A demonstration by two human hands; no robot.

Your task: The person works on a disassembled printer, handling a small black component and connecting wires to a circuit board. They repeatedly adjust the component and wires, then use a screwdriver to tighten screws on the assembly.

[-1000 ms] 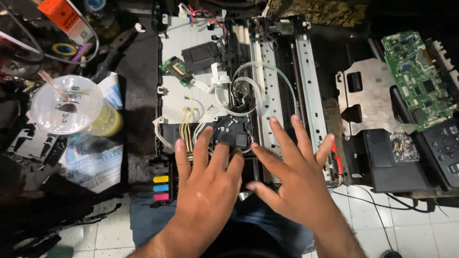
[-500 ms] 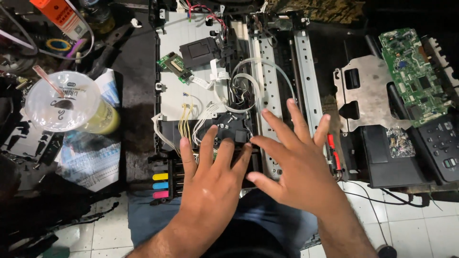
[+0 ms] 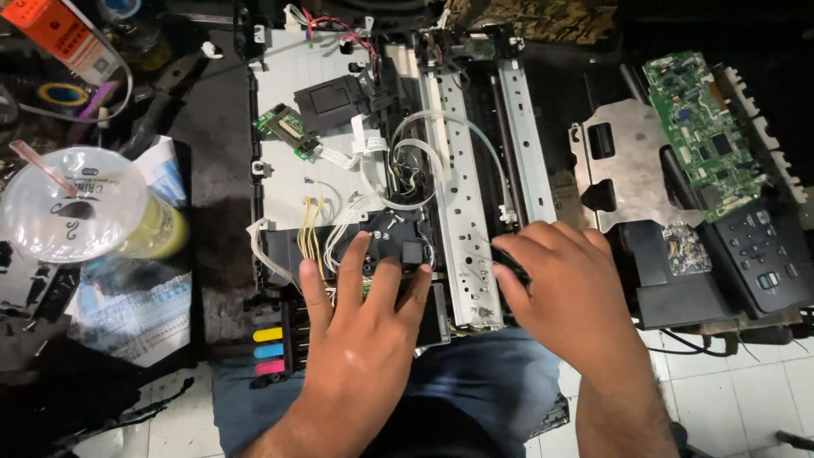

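An opened printer chassis (image 3: 288, 187) lies in front of me with wires, white tubes and metal rails (image 3: 458, 170) exposed. My left hand (image 3: 360, 331) lies flat, fingers spread, on the black carriage block (image 3: 394, 233) near the ink tank strip with yellow, cyan and magenta windows (image 3: 270, 349). My right hand (image 3: 577, 297) rests at the right end of the rails, fingers curled around a thin dark part (image 3: 509, 259) that I cannot make out clearly.
A plastic cup with lid and straw (image 3: 76, 212) stands at the left on papers. A grey metal plate (image 3: 623, 170), a green circuit board (image 3: 699, 131) and a black button panel (image 3: 759, 254) lie to the right. White floor tiles (image 3: 746, 390) show below.
My right hand has moved right and curled its fingers at the rail's end. My left hand stays on the carriage block.
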